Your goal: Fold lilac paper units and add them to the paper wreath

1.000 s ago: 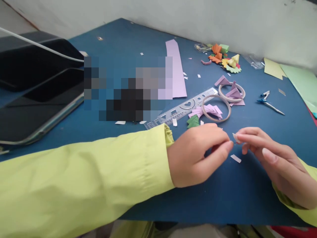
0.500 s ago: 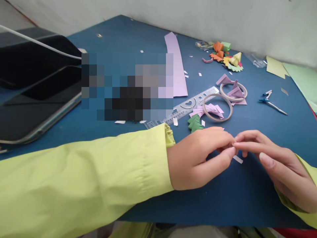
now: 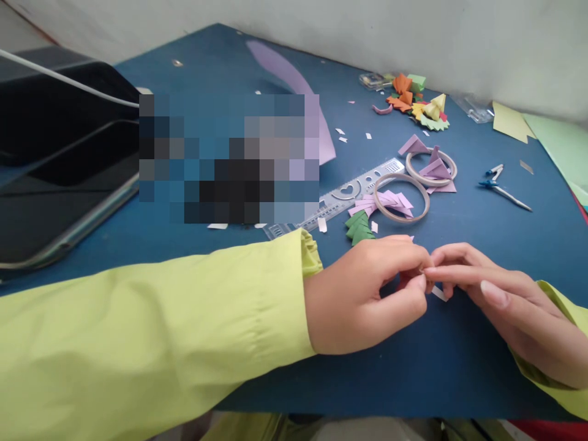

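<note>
On the blue table [image 3: 381, 373], the stencil ruler [image 3: 374, 177] is taken as landmark, running near-left to far-right. On its near side: left hand [image 3: 367, 300], palm down, thumb and forefinger drawn close. Right hand [image 3: 509, 312] is farther right, its thumb apart from its forefinger, whose tip meets the left fingertips. Cannot tell whether either hand grips anything; contact is too small. Green folded paper [image 3: 359, 229]: between ruler and left hand. White slip [image 3: 440, 294]: near-right of ruler, just below the meeting fingertips, partly covered; long axis far-left to near-right; right hand nearer.
</note>
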